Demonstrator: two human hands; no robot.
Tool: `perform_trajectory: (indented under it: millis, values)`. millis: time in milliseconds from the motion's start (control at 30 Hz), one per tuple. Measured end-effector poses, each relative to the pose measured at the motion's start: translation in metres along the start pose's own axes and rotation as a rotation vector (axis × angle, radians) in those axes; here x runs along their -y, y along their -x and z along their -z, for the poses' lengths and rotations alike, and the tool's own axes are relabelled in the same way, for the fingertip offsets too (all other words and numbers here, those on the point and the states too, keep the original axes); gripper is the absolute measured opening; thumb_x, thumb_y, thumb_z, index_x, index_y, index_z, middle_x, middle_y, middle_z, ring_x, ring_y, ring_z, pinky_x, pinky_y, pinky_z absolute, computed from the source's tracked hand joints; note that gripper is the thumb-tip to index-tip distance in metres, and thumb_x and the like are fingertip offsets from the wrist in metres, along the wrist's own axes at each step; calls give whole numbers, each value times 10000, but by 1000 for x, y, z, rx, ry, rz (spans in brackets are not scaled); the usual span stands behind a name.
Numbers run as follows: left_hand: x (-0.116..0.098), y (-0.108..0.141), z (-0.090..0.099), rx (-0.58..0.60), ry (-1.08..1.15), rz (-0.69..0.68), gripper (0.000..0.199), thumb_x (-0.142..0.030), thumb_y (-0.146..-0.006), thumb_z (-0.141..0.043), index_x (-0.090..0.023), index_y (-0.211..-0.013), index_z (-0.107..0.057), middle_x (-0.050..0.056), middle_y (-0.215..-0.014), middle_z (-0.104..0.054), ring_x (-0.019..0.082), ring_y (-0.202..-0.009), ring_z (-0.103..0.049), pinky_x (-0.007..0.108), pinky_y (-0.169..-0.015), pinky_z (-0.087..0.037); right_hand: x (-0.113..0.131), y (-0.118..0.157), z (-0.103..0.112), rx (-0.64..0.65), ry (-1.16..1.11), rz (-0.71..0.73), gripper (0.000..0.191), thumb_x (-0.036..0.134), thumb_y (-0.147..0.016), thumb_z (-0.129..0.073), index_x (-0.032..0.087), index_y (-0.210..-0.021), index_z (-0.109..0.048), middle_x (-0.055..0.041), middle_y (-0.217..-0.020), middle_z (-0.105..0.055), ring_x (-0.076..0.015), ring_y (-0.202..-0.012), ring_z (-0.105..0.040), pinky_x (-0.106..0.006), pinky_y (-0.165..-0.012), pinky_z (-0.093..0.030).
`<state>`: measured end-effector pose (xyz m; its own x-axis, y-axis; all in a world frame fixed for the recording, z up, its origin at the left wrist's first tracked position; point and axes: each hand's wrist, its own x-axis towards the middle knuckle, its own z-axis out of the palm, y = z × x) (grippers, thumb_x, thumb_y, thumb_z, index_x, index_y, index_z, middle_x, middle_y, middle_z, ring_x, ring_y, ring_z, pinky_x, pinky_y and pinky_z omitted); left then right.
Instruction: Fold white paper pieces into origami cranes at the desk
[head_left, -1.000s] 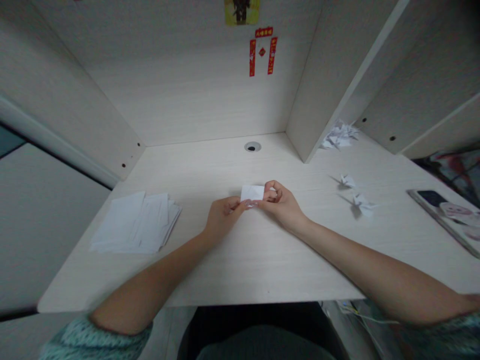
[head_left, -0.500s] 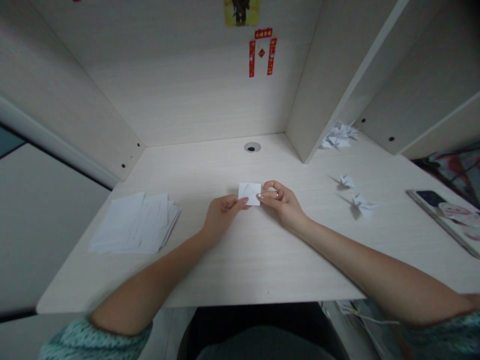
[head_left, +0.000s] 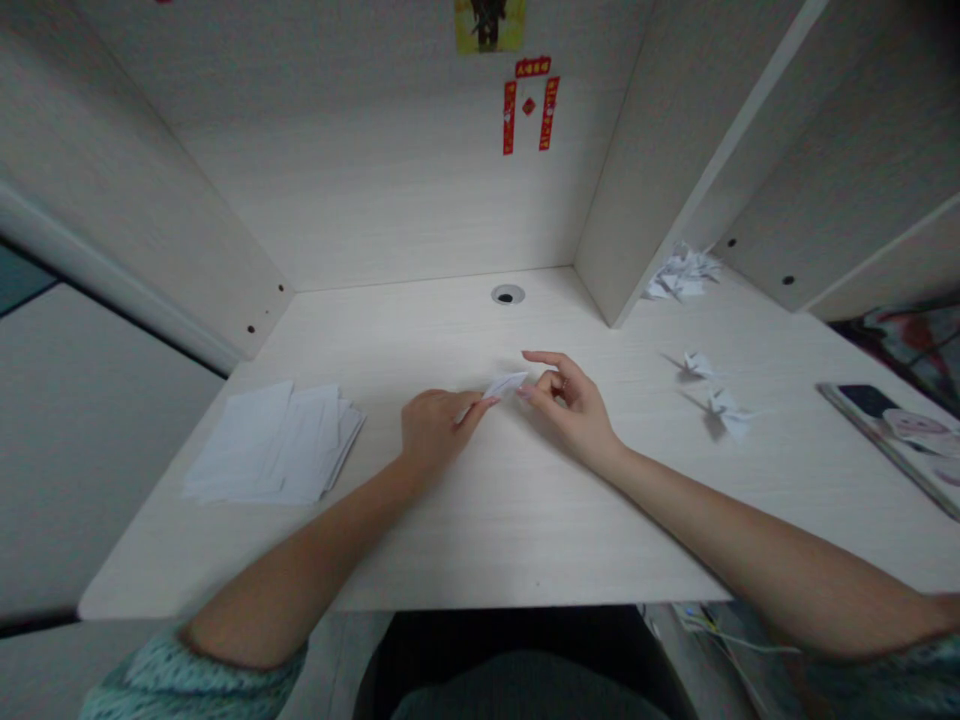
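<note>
A small folded piece of white paper [head_left: 506,383] is held over the middle of the desk, tilted so that it looks narrow. My left hand [head_left: 436,428] pinches its left end between thumb and fingers. At its right end is my right hand [head_left: 574,408], with the thumb and a bent finger closed at the paper's edge and the index finger stretched out above. A ring shows on this hand. The paper's underside and the fingertips behind it are hidden.
White paper sheets [head_left: 262,445] lie stacked on the left of the desk [head_left: 450,540]. Two folded paper cranes [head_left: 727,412] sit on the right, and a pile of more [head_left: 682,272] lies behind the upright panel [head_left: 660,150]. A phone-like object [head_left: 892,440] rests at far right.
The paper has turned from a flat square facing me to a narrow, tilted shape. My left hand has rolled over it, and my right index finger has lifted and straightened.
</note>
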<state>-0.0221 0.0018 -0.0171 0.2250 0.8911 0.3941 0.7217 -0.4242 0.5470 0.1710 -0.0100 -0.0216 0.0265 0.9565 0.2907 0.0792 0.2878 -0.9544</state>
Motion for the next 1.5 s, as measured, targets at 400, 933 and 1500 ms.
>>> perform_trajectory:
  millis: [400,933,1500]
  values:
    - [-4,3,-5,43,236,87,374,-382,-819,-628,-349,-1192,-627,2,-950,-754,170,-724,-680,282,-713,-487,-11,1,1,82,10,13,162,333,-748,-708,231,-874,-699,-20,-809,-700,-162,-702,-621,-314,-704,-484]
    - [-11,2,-1,-74,505,128,177,-334,-760,-700,-286,-921,-754,11,-931,-756,169,-812,-689,296,-807,-534,-10,1,-3,126,-272,-150,183,287,-664,-772,233,-837,-746,-9,-779,-703,-120,-667,-604,-259,-632,-469]
    - [-14,2,-5,-60,674,282,198,-311,-711,-736,-236,-892,-762,32,-941,-754,198,-856,-705,306,-816,-553,-1,3,-8,34,-328,-289,165,326,-631,-799,191,-702,-738,-3,-585,-692,-103,-520,-602,-247,-554,-510]
